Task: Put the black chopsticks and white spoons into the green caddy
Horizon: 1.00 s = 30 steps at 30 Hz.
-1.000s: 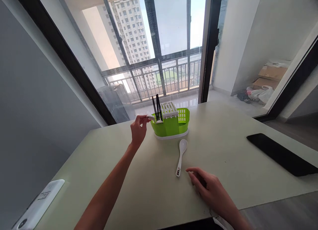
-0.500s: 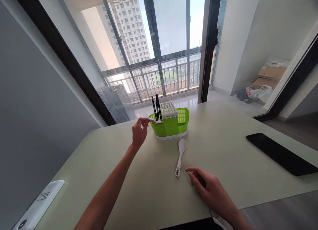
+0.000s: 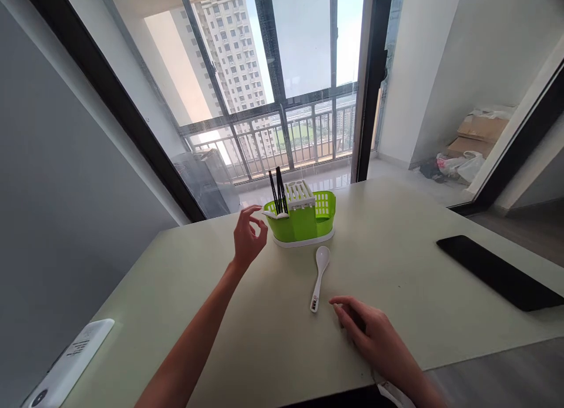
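— In the head view, how is the left hand (image 3: 249, 239)?
— It is open, finger and thumb parted, near the white utensil (image 3: 274, 215) at the left rim of the green basket (image 3: 304, 227), centre of the frame. Black sticks (image 3: 278, 192) stand in this basket.
— And the right hand (image 3: 372, 333)?
— Lower right, loosely open, beside the white spoon (image 3: 319, 279) on the tabletop (image 3: 388, 249).

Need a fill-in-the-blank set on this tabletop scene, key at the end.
The basket-like holder on the table is coloured ____ above its white base.
The thin sticks standing in the holder are ____ in colour.
Of the large white spoon lying on the table, the ____ is the end nearer the holder.
The right hand is nearest the spoon's other end, the ____.

Missing words: green; black; bowl; handle
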Motion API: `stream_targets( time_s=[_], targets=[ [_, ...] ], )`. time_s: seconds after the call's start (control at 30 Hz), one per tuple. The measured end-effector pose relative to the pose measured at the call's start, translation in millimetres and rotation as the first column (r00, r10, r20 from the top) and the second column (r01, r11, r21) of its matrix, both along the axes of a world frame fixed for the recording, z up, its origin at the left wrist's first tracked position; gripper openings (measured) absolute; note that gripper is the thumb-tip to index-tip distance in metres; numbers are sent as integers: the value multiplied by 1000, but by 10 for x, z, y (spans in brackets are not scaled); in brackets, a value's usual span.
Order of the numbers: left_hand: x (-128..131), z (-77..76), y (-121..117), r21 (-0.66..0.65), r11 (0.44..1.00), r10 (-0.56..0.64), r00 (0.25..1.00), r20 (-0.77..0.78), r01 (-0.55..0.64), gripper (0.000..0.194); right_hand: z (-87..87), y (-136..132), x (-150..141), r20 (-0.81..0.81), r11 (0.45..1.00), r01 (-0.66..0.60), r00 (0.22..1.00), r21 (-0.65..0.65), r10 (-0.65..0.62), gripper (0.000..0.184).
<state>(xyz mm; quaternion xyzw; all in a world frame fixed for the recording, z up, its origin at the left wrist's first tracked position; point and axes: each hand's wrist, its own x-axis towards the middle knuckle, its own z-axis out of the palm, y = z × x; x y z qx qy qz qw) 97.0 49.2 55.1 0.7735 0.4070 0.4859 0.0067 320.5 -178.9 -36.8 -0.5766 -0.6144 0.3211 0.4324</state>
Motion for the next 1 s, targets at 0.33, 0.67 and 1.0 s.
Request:
stream_targets(
  time_s=[0.33, 0.67, 1.0],
  targets=[
    [419, -75, -482, -188, 946, -323, 792, -518, 263, 22, -6, 11, -3, -3, 1000, -8, 1000, 8, 8, 43],
    [950, -423, -532, -409, 911, -255, 709, -658, -52, 60, -23, 5, 1, -18, 1000, -25, 1000, -18, 25, 42],
    [1298, -289, -662, -446, 880, -283, 577, -766, -162, 41, -7, 13, 1, -33, 999, -44, 999, -23, 43, 43]
  ],
)
